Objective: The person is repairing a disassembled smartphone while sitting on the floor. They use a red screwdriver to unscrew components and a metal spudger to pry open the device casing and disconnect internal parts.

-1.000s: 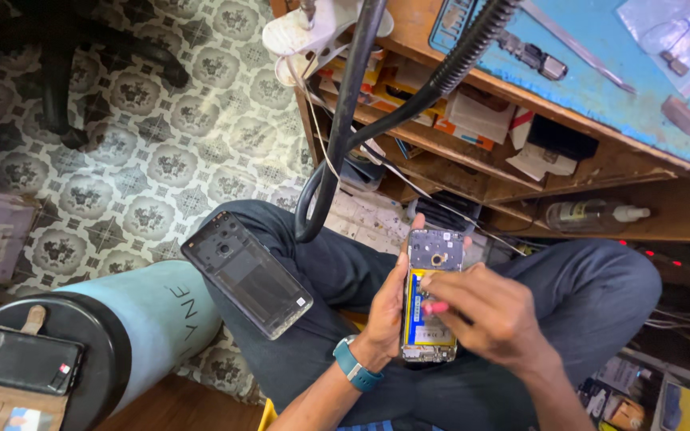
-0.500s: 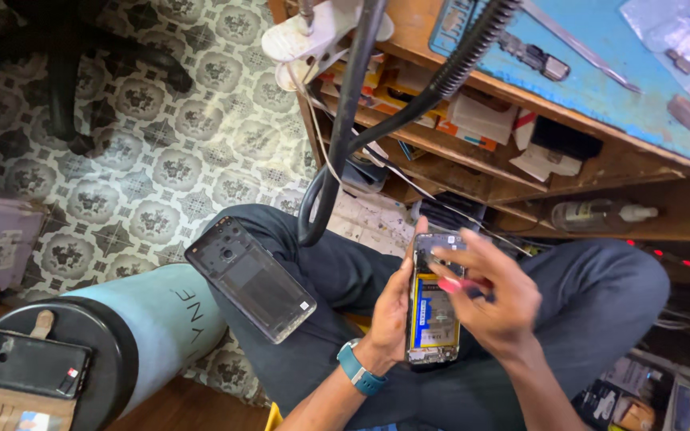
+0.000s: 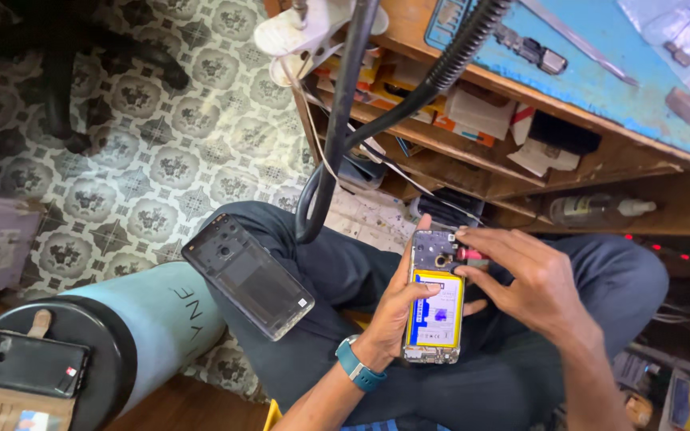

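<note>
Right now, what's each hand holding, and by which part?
Left hand grips the opened phone by its left edge, from behind. Right hand pinches a small red tool at the phone's top end.

The left hand (image 3: 397, 307) grips an opened phone (image 3: 434, 297); the right hand (image 3: 537, 279) touches its top.

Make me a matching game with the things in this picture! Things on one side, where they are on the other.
Things:
1. opened phone
2. clear back cover
3. black phone
4. small bottle

Places:
A. on the round black stool top
B. resting on the person's thigh
C. on the wooden shelf under the bench
D. held in the left hand

Pairs: 1-D, 2-B, 3-A, 4-C
</note>
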